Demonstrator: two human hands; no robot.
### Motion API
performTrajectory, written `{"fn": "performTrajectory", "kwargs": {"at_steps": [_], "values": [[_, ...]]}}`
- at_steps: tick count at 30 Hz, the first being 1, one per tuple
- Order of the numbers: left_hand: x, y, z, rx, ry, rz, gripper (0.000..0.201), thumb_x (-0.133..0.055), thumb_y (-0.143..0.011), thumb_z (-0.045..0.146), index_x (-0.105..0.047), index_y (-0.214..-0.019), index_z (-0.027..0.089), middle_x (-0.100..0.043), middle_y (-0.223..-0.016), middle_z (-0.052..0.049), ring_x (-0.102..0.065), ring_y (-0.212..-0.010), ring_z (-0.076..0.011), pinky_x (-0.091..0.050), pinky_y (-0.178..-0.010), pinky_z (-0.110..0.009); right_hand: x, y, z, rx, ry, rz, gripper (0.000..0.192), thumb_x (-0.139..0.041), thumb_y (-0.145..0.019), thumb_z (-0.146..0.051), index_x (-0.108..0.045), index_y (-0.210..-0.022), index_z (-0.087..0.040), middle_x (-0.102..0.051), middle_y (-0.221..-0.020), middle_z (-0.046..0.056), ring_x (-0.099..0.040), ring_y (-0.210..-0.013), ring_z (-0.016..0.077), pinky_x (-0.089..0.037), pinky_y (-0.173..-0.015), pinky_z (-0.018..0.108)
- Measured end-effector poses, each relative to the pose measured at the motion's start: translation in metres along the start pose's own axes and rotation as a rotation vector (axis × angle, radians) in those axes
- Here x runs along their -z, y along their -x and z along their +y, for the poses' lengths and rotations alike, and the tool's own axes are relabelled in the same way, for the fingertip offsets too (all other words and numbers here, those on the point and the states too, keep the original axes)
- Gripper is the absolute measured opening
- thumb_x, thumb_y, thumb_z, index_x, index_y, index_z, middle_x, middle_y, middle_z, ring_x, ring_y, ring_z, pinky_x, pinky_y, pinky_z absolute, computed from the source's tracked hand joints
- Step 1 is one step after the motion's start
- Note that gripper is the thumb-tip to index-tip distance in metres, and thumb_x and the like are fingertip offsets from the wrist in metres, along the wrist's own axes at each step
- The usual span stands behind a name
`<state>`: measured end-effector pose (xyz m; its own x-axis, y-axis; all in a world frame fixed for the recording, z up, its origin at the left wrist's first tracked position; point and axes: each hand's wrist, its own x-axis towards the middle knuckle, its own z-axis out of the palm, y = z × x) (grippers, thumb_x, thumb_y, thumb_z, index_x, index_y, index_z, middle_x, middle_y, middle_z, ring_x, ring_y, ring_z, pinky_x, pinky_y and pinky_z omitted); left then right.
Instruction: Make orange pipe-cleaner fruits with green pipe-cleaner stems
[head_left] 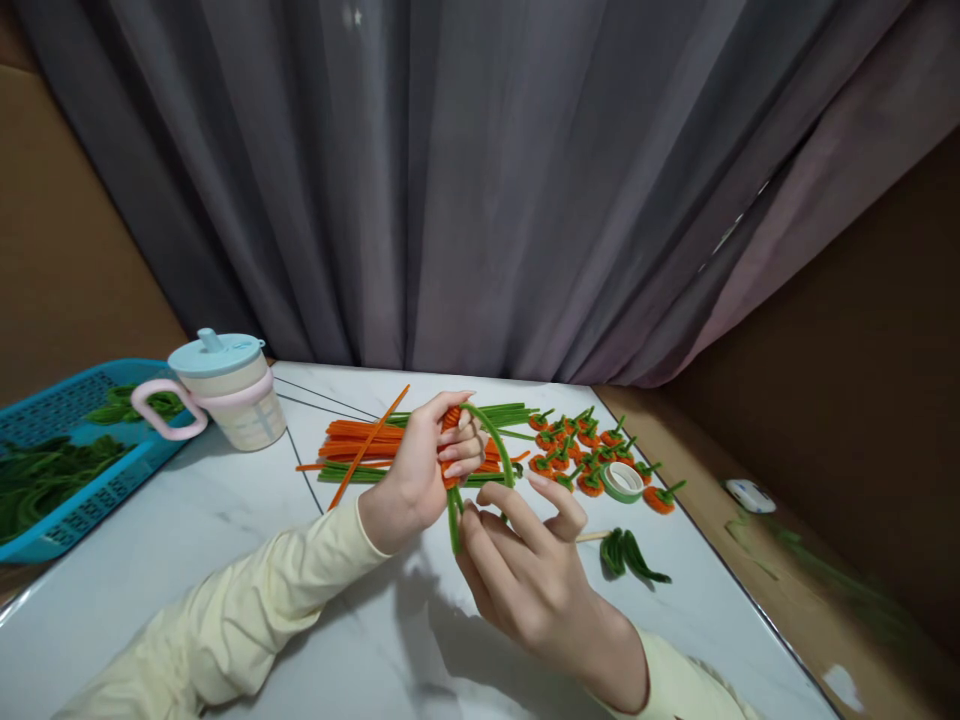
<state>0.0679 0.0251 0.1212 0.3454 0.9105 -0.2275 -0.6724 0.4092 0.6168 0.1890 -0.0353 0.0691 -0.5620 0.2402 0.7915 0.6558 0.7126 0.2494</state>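
My left hand [409, 480] is closed around an orange coil of pipe cleaner [451, 445], held upright above the table. A green pipe cleaner [496, 437] arches out from the coil's top and curves down to the right. More green hangs below the coil. My right hand [536, 575] has its fingers bent at this green pipe cleaner, gripping it near its lower part; the exact pinch is partly hidden. Behind my hands lie a bundle of orange pipe cleaners [360, 440] and green pipe cleaners [341, 473], with one orange pipe cleaner [386, 418] slanting across them.
Several small orange pumpkin-like pieces with green stems [589, 437] stand at the right, beside a roll of tape [622, 481]. Dark green leaf-like pieces [634, 556] lie nearer. At left are a lidded cup [244, 410] and a blue basket [90, 510] of green pieces. A curtain [450, 200] hangs behind.
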Motion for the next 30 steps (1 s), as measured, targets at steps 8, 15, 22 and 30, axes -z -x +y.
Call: {"fn": "performTrajectory", "kwargs": {"at_steps": [8,15,22,30], "values": [[0.002,0.000,-0.004,-0.166,-0.186,-0.102,0.035,-0.048,-0.085,0.030,-0.040,-0.053,0.017,-0.029,-0.045,0.007,-0.030,-0.038,-0.0049,-0.031,-0.039,-0.016,0.006,-0.011,0.013,-0.101,0.007,-0.044,0.015,-0.049,-0.082,-0.004,-0.059,-0.080,-0.015,-0.061,-0.057,-0.002,-0.062,-0.089,0.0172,-0.027,-0.096,0.039],[0.002,0.005,0.023,-0.321,-0.787,-0.274,0.032,-0.046,-0.087,0.037,-0.059,-0.069,0.015,-0.060,-0.073,-0.003,-0.056,-0.075,-0.0146,-0.044,-0.074,-0.023,0.031,-0.013,0.047,-0.126,-0.011,-0.254,0.025,-0.041,-0.082,0.002,-0.057,-0.079,-0.017,-0.062,-0.058,0.000,-0.057,-0.103,0.0228,-0.019,-0.098,0.047],[0.009,0.005,0.036,-0.268,-1.162,-0.293,0.027,-0.061,-0.078,0.036,-0.058,-0.062,0.015,-0.051,-0.051,0.004,-0.048,-0.048,-0.0092,-0.040,-0.050,-0.020,0.052,-0.012,0.058,-0.076,0.033,-0.264,0.019,-0.044,-0.087,-0.006,-0.059,-0.088,-0.018,-0.066,-0.064,0.002,-0.052,-0.114,0.0244,-0.018,-0.101,0.049],[0.008,0.005,0.027,-0.236,-0.872,-0.311,0.020,-0.064,-0.080,0.030,-0.063,-0.072,0.012,-0.061,-0.059,0.001,-0.055,-0.052,-0.0084,-0.049,-0.056,-0.020,0.048,-0.017,0.048,-0.104,0.071,-0.176,0.021,-0.046,-0.083,-0.001,-0.054,-0.071,-0.017,-0.063,-0.057,-0.002,-0.059,-0.107,0.0206,-0.020,-0.102,0.047]]}}
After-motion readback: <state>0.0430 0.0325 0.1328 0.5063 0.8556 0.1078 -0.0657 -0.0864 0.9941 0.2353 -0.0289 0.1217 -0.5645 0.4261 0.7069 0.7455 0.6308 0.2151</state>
